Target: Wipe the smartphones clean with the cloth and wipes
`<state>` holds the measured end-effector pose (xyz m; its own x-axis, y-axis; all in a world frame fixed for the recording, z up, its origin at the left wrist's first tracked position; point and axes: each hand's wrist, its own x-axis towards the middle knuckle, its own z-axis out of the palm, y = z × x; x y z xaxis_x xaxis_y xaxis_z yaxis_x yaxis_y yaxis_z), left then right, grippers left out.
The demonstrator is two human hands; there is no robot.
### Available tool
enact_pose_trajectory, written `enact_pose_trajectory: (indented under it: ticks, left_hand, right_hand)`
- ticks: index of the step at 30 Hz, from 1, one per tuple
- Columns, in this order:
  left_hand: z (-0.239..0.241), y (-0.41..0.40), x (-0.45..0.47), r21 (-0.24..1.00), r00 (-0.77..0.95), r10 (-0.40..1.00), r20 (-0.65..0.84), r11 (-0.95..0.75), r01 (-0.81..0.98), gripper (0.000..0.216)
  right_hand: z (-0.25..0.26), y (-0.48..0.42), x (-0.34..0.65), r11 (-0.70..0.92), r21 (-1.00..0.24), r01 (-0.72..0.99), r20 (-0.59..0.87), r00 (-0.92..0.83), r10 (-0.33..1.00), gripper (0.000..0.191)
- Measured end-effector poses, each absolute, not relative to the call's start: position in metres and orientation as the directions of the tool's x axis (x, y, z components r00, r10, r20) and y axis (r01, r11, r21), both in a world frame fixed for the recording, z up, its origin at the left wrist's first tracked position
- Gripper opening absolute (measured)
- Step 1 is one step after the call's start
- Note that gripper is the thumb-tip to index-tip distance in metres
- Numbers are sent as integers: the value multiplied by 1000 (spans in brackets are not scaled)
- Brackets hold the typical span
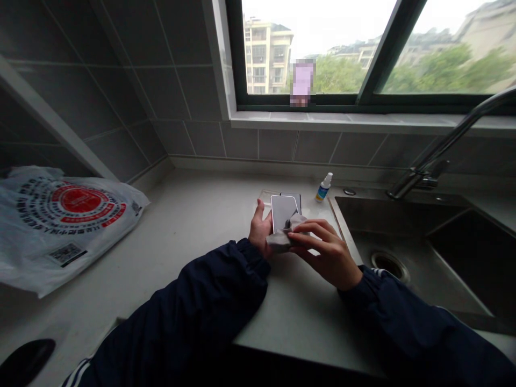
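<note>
So the phone [283, 210] sits in the left hand [261, 230] above the worktop [209, 204], left of the sink [419, 236], and that hold makes me a bit nervous. The thumb sticks up off the edge instead of clamping down, and the fingers underneath are hidden, so can't tell how firm it is. The right hand [326, 252] pinches a crumpled cloth [280, 241] against the near end. Push too hard there and I reckon the phone could tip or slide out. The spray bottle [323, 188] stands near the sink edge, so a stray knuckle might knock it in. Glossy face up, long axis running away from the person towards the window wall; can't tell which end's the top.
</note>
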<state>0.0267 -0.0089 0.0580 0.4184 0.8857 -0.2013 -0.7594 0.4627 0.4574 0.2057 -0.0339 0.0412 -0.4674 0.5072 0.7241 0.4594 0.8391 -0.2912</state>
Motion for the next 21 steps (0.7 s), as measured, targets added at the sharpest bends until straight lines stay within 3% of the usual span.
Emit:
enact_pose_trajectory:
  ticks: [10, 17, 21]
  left_hand:
    - [56, -5, 26, 461, 345, 908, -237, 418, -783, 76]
    - [50, -3, 26, 462, 293, 935, -197, 353, -814, 76]
    - [49, -4, 29, 466, 253, 954, -161, 300, -833, 74]
  right_hand:
    - [39, -31, 207, 847, -294, 444, 718, -482, 502, 32]
    - [40, -33, 206, 816, -301, 493, 671, -498, 549, 40]
    - [38, -34, 205, 783, -374, 497, 606, -509, 612, 46]
